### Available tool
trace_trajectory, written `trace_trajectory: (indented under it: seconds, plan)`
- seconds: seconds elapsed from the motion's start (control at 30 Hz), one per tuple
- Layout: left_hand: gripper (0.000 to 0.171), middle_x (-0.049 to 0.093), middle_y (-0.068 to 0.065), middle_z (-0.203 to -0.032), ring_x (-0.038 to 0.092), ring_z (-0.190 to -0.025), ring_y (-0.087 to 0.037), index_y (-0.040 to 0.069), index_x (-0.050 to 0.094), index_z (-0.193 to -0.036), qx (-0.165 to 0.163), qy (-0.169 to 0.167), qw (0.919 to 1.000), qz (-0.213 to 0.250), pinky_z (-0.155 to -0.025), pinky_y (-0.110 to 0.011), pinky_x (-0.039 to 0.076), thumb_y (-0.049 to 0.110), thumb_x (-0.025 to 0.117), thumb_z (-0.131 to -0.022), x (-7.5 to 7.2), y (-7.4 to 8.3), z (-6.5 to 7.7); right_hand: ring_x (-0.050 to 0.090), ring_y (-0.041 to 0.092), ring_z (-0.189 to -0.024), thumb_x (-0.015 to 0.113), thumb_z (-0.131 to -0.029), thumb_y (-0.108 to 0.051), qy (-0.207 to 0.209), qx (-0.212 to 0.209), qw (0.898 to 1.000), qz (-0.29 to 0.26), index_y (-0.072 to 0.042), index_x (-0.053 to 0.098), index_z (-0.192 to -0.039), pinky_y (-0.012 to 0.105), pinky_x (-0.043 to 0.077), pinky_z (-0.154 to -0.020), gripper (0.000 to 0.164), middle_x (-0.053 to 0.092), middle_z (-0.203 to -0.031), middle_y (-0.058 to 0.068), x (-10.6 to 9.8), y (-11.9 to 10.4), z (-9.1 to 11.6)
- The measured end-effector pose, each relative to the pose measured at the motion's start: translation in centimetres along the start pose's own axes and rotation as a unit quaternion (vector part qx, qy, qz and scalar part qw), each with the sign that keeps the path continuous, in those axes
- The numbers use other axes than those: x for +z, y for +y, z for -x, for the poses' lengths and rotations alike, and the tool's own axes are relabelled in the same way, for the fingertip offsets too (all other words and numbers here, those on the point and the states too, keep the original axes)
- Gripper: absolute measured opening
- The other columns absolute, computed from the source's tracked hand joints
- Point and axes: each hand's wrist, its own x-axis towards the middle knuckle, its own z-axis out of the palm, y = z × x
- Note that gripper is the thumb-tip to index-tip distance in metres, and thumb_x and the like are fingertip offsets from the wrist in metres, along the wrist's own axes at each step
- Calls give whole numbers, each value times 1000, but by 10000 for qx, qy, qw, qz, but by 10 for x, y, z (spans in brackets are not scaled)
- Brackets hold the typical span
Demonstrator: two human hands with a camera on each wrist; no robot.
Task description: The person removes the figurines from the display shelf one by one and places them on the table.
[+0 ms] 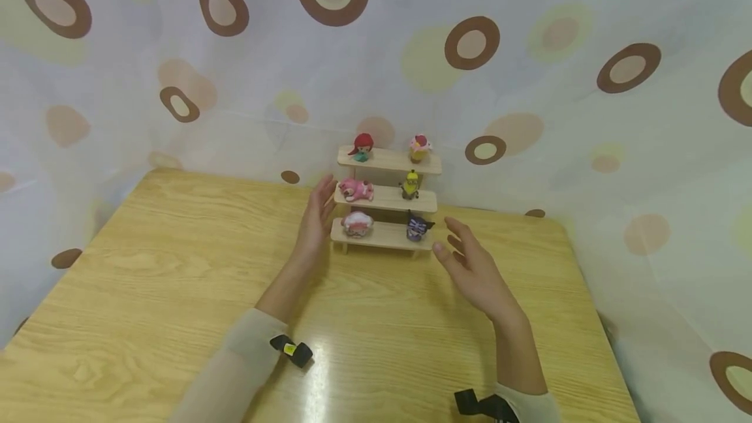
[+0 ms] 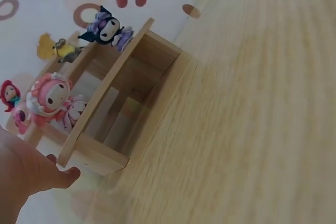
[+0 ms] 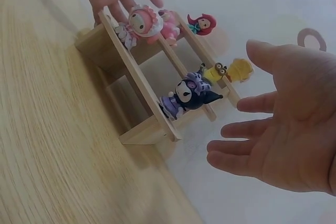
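Observation:
A three-tier wooden display shelf (image 1: pixel 384 234) carries several small figurines. On top are a red-haired mermaid-like figurine (image 1: pixel 362 147) and a cupcake-like one (image 1: pixel 419 148). The middle tier holds a pink lying figurine (image 1: pixel 356 190) and a yellow goggled figurine (image 1: pixel 410 185). Below them sit a pink figurine in a white frilled hood (image 1: pixel 356 224) and a black-and-purple figurine (image 1: pixel 416 228). My left hand (image 1: pixel 315 217) is beside the shelf's left end, fingers extended; whether it touches is unclear. Off the right end, my right hand (image 1: pixel 477 274) holds nothing, its fingers loosely spread.
The shelf stands near the back of a wood-grain table (image 1: pixel 194 266). Behind and at the sides hangs a pale cloth (image 1: pixel 376 83) with brown rings. Dark straps (image 1: pixel 292 350) sit at both sleeve cuffs.

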Motion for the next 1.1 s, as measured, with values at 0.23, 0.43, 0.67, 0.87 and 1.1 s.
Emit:
trace_trajectory:
  seconds: [0.23, 0.43, 0.67, 0.87, 1.1]
  plan:
    - [62, 30, -5, -172, 24, -159, -30, 20, 35, -165, 308, 500, 9982, -106, -129, -54, 20, 51, 14, -115, 6, -11, -12, 28, 46, -156, 51, -112, -44, 25, 75, 9998, -197, -12, 27, -166, 62, 31, -122, 68, 25, -173, 16, 5, -1, -1]
    - [67, 32, 2, -171, 27, -157, -33, 25, 40, -163, 303, 529, 9967, -534, -125, -61, 22, 56, 7, -113, 11, -15, -5, 29, 47, -155, 51, -112, -43, 30, 34, 9999, -163, -12, 28, -166, 62, 32, -122, 67, 26, -172, 16, 5, 3, -2]
    - [73, 34, -4, -168, 47, -139, -41, 19, 34, -165, 362, 440, 9975, -429, -113, -61, 39, 59, 4, -111, 9, -12, -1, 36, 44, -152, 53, -113, -34, 317, -123, 9955, -883, -2, 32, -162, 59, 35, -121, 62, 33, -168, 20, 14, 5, -17]
    - [71, 29, -9, -172, 36, -152, -41, 17, 31, -166, 238, 320, 9961, -782, -125, -61, 26, 55, 4, -113, 15, -20, 4, 46, 39, -146, 55, -112, -34, 710, 119, 9901, -1201, -4, 38, -158, 58, 40, -118, 58, 39, -163, 16, 21, 6, -23]
    - [68, 25, -10, -174, 31, -155, -41, 14, 30, -167, 332, 115, 9942, -1016, -129, -56, 15, 48, 2, -114, 18, -19, 3, 55, 33, -138, 59, -110, -25, 1057, 426, 9877, -1073, -5, 47, -152, 47, 49, -110, 48, 45, -159, 12, 22, 8, -23]
